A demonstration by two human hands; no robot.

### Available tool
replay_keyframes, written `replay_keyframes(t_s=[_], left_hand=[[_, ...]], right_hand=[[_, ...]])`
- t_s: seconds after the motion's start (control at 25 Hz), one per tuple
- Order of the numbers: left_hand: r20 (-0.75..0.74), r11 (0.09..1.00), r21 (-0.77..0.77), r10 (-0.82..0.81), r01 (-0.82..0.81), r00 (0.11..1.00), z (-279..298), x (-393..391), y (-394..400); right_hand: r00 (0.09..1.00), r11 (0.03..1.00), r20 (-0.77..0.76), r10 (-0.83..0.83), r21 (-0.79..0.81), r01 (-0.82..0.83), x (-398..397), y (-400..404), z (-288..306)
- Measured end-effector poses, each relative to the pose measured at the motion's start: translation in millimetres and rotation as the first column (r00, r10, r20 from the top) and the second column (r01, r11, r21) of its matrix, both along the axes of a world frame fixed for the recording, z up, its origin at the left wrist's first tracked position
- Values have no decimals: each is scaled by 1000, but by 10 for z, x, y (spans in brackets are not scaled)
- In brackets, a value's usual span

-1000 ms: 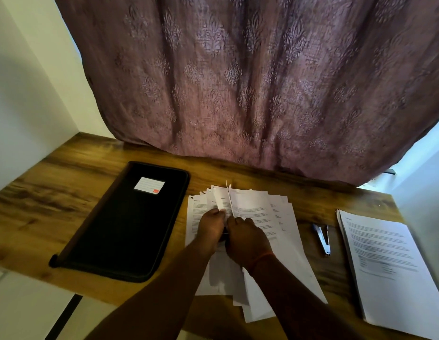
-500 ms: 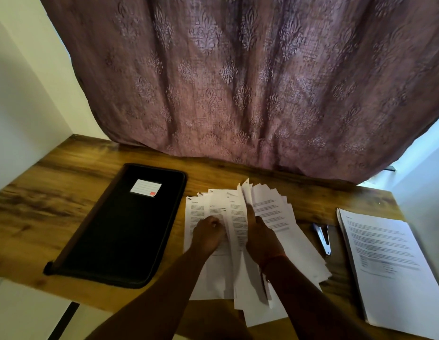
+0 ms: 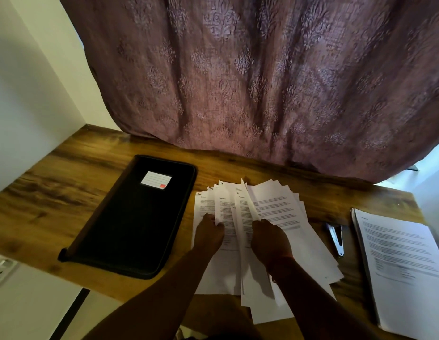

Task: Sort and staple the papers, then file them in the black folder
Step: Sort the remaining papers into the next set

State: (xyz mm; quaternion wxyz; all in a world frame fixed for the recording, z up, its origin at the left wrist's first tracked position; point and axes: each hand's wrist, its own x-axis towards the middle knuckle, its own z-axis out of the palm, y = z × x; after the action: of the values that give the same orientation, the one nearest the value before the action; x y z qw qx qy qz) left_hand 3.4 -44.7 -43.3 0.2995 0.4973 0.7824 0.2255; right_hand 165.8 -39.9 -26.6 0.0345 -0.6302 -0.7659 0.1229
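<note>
Head view, left hand point(image 3: 208, 233) pinching sheets of fanned papers point(image 3: 270, 212) at table point(image 3: 54, 192) front edge, right hand point(image 3: 270, 239) grip holding one raised sheet, black folder point(image 3: 130, 224) left.

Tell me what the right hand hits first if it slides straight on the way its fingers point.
The right hand points away toward the curtain. Going on, it would probably ride over the fanned papers it already rests on, then bare desk, then the curtain; depth is uncertain.
</note>
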Motion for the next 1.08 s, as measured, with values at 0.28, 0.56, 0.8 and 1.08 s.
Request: replay_keyframes(t_s=[0.28, 0.56, 0.8, 1.08], left_hand=[[-121, 991, 113, -58, 71, 991, 60, 106, -6], [16, 997, 52, 52, -53, 999, 52, -23, 68], [77, 995, 94, -19, 12, 997, -4, -62, 5], [-177, 978, 168, -98, 128, 979, -48, -68, 1]], right_hand=[[1000, 999, -8, -28, -38, 27, -1, 40, -7], [996, 997, -50, -68, -52, 65, 25, 30, -20], [995, 995, -67, -72, -74, 68, 28, 17, -7], [995, 994, -65, -81, -73, 76, 28, 13, 6]])
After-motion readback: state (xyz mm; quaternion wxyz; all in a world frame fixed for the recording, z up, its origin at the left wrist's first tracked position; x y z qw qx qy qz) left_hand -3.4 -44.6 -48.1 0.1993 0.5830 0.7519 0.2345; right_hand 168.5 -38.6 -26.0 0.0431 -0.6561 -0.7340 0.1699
